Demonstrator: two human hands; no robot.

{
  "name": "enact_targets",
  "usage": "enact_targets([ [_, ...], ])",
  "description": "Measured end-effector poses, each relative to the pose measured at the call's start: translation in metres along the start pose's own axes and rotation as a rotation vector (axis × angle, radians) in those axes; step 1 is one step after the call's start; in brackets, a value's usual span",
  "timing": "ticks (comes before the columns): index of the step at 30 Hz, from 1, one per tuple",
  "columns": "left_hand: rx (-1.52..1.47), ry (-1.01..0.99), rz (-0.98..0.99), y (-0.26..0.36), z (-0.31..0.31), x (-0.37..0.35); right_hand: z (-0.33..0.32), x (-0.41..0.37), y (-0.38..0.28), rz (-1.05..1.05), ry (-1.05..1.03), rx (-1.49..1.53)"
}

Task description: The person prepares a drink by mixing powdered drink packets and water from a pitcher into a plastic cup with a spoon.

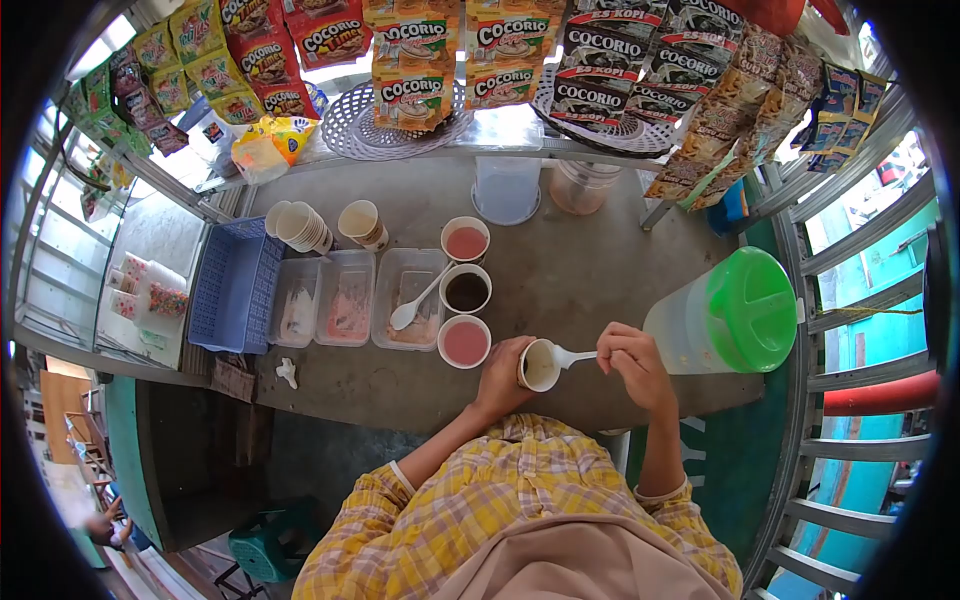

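Note:
My left hand (502,382) is wrapped round a paper cup (541,366) near the front edge of the counter, its mouth tilted toward me. In my right hand (634,362), closed fingers grip the handle of a white plastic spoon (578,357), whose bowl end reaches the cup's rim. What lies deep in this cup is hard to make out. Just left of it stand three filled paper cups in a column: a pink drink (466,343) nearest, a dark drink (467,292) in the middle, and another pink drink (465,243) farthest.
Clear plastic tubs (347,300) hold powders; a second white spoon (405,315) rests in one. Stacked paper cups (303,228) and a blue basket (228,290) stand left. A green-lidded water jug (740,310) is at right. Drink sachets (600,60) hang above the far edge.

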State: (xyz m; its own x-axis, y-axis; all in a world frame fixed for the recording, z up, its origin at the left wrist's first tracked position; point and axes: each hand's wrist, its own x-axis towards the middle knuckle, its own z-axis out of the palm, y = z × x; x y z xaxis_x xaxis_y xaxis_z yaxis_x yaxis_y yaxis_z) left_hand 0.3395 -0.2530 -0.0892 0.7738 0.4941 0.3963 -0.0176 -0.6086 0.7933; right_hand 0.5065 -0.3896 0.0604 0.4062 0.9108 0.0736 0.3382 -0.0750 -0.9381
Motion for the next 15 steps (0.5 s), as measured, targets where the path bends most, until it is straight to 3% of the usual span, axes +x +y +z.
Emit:
enact_targets([
  [3,0.009,-0.003,0.015,0.0,0.0,0.001,0.007,0.002,0.008,-0.003,-0.046,-0.15],
  [6,0.004,0.005,0.01,-0.002,0.0,-0.001,0.008,0.002,0.005,-0.018,0.01,-0.04],
  [15,0.019,-0.007,0.003,0.0,-0.001,0.001,0.015,0.002,0.0,0.012,-0.005,-0.089],
])
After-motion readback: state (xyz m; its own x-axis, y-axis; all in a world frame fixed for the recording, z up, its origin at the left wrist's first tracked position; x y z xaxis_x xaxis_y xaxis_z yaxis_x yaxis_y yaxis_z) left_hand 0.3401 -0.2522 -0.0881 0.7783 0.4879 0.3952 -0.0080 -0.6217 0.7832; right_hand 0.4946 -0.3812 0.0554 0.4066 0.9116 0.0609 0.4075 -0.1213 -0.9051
